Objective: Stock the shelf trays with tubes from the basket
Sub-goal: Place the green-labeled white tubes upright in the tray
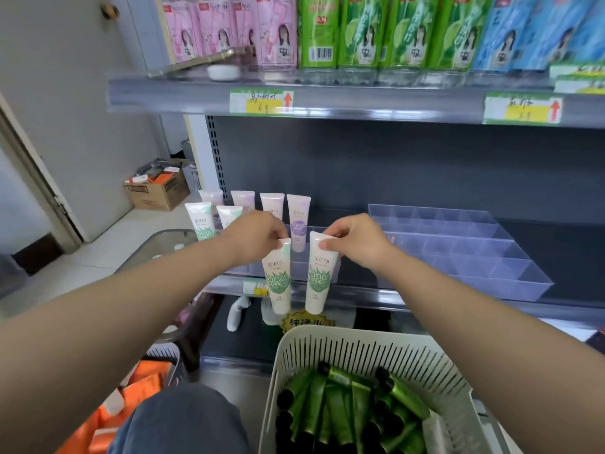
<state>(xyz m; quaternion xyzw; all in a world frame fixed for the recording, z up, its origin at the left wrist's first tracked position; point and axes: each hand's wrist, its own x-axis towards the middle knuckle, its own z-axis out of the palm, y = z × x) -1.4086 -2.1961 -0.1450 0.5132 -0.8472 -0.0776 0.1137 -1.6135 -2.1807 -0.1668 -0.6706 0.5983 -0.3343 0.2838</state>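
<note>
Tubes, two, white with green leaf print. The left tube [278,283] is pinched at its flat crimped end by the left hand [258,232]. The right tube [320,276] is pinched the same way by the right hand [353,239], fingers and thumb closed on the crimp. Both are hung cap downward, side by side but apart, in front of the shelf edge [376,298] and above the basket. The hold at the crimp is judged to be chosen so that caps can be lowered first into a compartment, matching the stock already standing.

Stocked tubes [298,221]: pale purple and green-white, stood cap down with crimps up in the left tray [297,262], just beyond the hands.

Right tray [474,257]: clear plastic, divided into rows of compartments, set further right on the same shelf. It is judged the next to be filled.

Basket [360,348]: white, slotted walls, placed near, below the shelf. Dark green tubes [343,404] with black caps are piled in it, lying flat.

Cartons [327,27]: pink, green and blue, ranged upright on the upper shelf above price labels.

Stage: the held pair is judged not yet placed, and much stock remains in the basket.
</note>
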